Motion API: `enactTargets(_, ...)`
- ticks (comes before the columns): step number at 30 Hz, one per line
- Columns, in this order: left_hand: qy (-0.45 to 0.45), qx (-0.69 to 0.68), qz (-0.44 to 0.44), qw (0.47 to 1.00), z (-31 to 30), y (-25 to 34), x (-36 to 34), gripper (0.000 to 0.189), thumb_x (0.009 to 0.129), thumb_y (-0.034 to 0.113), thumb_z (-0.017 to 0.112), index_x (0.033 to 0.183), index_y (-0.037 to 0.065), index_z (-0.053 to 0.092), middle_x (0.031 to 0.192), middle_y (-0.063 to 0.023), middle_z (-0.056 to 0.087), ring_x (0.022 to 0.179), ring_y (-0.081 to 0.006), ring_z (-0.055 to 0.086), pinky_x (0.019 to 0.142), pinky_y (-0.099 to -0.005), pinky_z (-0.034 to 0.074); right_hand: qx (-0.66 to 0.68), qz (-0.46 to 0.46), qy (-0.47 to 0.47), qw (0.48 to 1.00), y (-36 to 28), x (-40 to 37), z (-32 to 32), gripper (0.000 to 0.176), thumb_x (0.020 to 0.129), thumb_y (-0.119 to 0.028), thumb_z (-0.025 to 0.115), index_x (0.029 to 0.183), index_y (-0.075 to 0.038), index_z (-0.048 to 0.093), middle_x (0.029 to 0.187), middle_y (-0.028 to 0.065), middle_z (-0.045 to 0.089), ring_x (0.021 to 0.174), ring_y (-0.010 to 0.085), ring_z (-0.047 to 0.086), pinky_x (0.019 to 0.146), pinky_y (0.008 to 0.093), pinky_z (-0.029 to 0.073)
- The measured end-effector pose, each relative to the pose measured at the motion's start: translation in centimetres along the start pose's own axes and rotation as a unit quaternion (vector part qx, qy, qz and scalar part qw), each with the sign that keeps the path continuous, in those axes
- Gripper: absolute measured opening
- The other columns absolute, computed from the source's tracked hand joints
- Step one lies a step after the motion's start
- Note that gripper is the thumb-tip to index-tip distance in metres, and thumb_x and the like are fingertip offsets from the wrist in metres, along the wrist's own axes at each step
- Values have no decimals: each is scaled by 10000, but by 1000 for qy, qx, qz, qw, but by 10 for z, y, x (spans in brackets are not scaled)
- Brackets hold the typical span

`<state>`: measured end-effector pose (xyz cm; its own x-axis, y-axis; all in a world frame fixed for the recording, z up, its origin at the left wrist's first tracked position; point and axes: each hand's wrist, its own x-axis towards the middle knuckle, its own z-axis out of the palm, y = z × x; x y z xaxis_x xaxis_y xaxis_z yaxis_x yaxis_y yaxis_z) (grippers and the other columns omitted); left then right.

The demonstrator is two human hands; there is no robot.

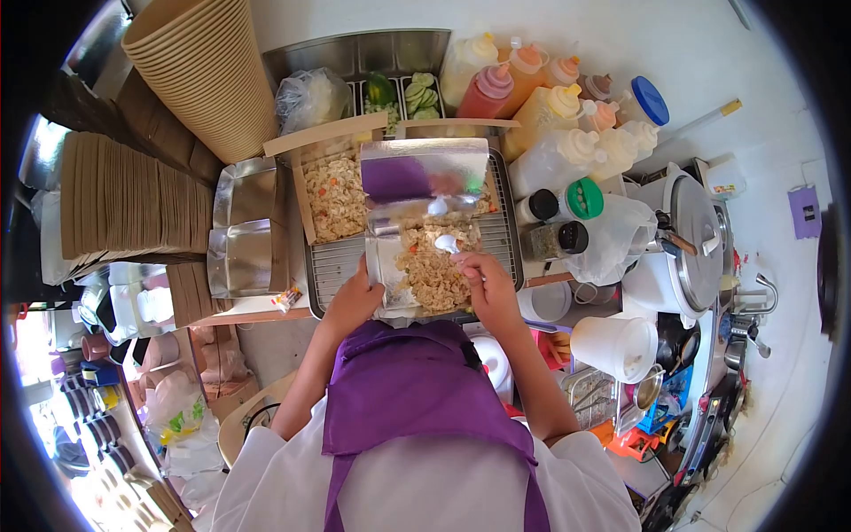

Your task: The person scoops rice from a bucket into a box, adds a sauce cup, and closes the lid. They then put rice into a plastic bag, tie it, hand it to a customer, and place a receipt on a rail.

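A foil-lined takeaway box (pixel 387 266) stands in front of me with its silvery lid (pixel 470 155) raised at the back. Fried rice (pixel 436 277) fills much of its right side, while bare foil shows on the left. My left hand (pixel 355 300) grips the box's left edge. In my right hand (pixel 489 288) is a white plastic spoon (pixel 447 243), its bowl against the rice. Behind and to the left, another open box holds rice with orange bits (pixel 337 197). Both boxes are on a tray with a wire rack (pixel 332 266).
Squeeze bottles (pixel 550 106) and spice jars (pixel 558 238) crowd the right back. Sliced cucumber (pixel 421 96) fills a metal bin behind. Stacked paper cups (pixel 199 71), folded cartons (pixel 133 195) and empty foil-lined boxes (pixel 241 253) stand left. A large lidded pot (pixel 696 239) is at right.
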<state>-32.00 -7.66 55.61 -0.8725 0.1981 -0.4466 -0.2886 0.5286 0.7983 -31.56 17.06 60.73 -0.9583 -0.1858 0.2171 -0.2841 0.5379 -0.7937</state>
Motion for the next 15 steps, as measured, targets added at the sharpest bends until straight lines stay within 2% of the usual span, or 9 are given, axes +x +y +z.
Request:
enactTargets(6, 27, 24, 76, 996, -1, -17, 9, 648, 817, 211, 450, 1386, -15, 237, 889, -320, 608, 866, -455, 594, 794, -478, 449, 56, 18, -34, 998, 5, 16, -7, 133, 939, -104, 486, 1016, -19, 553, 911, 146, 620, 847, 284, 613, 755, 329, 472)
enactTargets(10, 13, 38, 55, 998, -2, -23, 17, 637, 820, 216, 448, 1374, -22, 242, 888, -317, 608, 864, -452, 595, 793, -480, 449, 118, -11, -61, 991, -13, 44, 0, 114, 948, -98, 469, 982, -11, 534, 851, 128, 603, 799, 252, 606, 747, 313, 469)
enactTargets(13, -7, 25, 35, 999, -10, -4, 9, 629, 822, 221, 449, 1368, -13, 244, 898, -313, 611, 870, -451, 597, 796, -483, 448, 72, -13, -181, 981, 5, 65, 14, 157, 981, -129, 435, 991, 0, 525, 914, 92, 622, 840, 161, 593, 797, 289, 472)
enactTargets(15, -24, 17, -4, 1000, -15, 9, 2, 623, 823, 221, 448, 1368, -2, 244, 908, -310, 613, 876, -455, 595, 800, -485, 446, 116, -26, -178, 977, 19, 68, 13, 132, 970, -114, 439, 948, -3, 508, 856, 96, 592, 790, 192, 578, 763, 299, 469)
